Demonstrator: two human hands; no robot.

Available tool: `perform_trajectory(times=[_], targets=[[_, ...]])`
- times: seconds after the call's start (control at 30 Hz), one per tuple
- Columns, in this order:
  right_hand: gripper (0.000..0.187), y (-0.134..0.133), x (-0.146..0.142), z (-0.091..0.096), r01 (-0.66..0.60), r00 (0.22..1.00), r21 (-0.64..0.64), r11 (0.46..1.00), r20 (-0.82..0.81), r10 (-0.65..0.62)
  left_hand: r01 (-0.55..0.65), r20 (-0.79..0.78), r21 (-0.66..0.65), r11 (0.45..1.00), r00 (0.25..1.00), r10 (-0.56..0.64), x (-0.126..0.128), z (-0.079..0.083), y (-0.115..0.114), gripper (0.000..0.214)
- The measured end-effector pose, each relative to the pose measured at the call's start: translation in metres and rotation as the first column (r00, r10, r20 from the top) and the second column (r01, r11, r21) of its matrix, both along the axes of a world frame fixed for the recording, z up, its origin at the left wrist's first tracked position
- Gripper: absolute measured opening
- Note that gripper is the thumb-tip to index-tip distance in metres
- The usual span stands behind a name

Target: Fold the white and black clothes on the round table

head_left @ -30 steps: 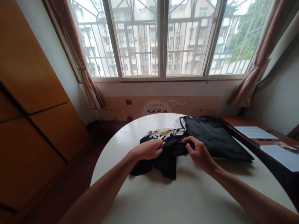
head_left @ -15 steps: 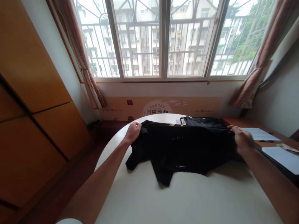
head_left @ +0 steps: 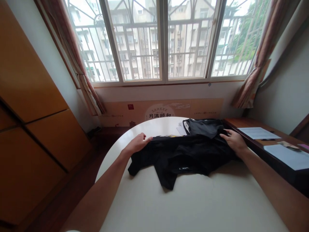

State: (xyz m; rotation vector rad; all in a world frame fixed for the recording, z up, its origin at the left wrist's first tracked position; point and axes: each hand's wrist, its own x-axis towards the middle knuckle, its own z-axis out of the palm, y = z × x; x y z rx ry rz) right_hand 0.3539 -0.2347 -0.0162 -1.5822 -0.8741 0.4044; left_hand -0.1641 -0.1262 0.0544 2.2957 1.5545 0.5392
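Note:
A black T-shirt (head_left: 188,154) lies spread across the white round table (head_left: 183,206), its sleeves pointing toward me and to the left. Small white lettering shows near its front edge. My left hand (head_left: 138,143) pinches the far left corner of the shirt between thumb and fingers. At the far right side, my right hand (head_left: 234,141) is closed on the shirt's edge, fingers curled over the cloth. Just behind the shirt sits a folded dark bag-like item (head_left: 205,126) with a black strap; white material (head_left: 181,128) peeks out beside it.
To the right stands a brown wooden desk (head_left: 233,122) with papers (head_left: 259,133) and a dark pen on it. A printed cardboard panel (head_left: 116,111) leans below the barred window. Wooden cabinets (head_left: 48,141) line the left side.
Both hands have lowered the shirt's far edge toward the table. My right hand has moved left, slackening the cloth, and more of the dark item behind shows. The view has shifted slightly right.

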Motion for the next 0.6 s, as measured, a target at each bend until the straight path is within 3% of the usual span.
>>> perform_trajectory(times=[0.1, 0.2, 0.3, 0.4, 0.53, 0.6], targets=[[0.048, 0.001, 0.001, 0.001, 0.037, 0.991, -0.038, 0.999, 0.134, -0.031, 0.155, 0.009, -0.118, 0.981, 0.988, -0.155, -0.001, 0.001, -0.003, 0.041], [0.048, -0.002, -0.003, 0.006, 0.065, 0.981, -0.049, 0.997, 0.188, -0.055, 0.178, 0.034, -0.058, 0.982, 0.984, -0.177, -0.001, 0.0, 0.001, 0.019], [0.059, -0.011, -0.011, 0.015, 0.002, 0.99, -0.064, 0.998, 0.139, 0.007, 0.072, 0.146, 0.076, 0.994, 0.986, -0.082, -0.002, 0.005, 0.007, 0.017], [0.077, -0.021, -0.014, 0.024, -0.176, 0.974, -0.151, 0.973, 0.118, 0.194, -0.076, 0.18, 0.095, 0.993, 0.982, 0.058, -0.007, 0.013, 0.01, 0.025], [0.059, -0.025, -0.012, 0.026, -0.301, 0.901, -0.243, 0.922, 0.244, 0.358, -0.305, -0.084, 0.022, 0.952, 0.948, 0.306, -0.016, 0.011, 0.01, 0.034], [0.049, -0.024, -0.012, 0.025, -0.317, 0.878, -0.245, 0.916, 0.288, 0.381, -0.378, -0.245, 0.133, 0.916, 0.883, 0.4, -0.014, 0.008, 0.006, 0.036]])
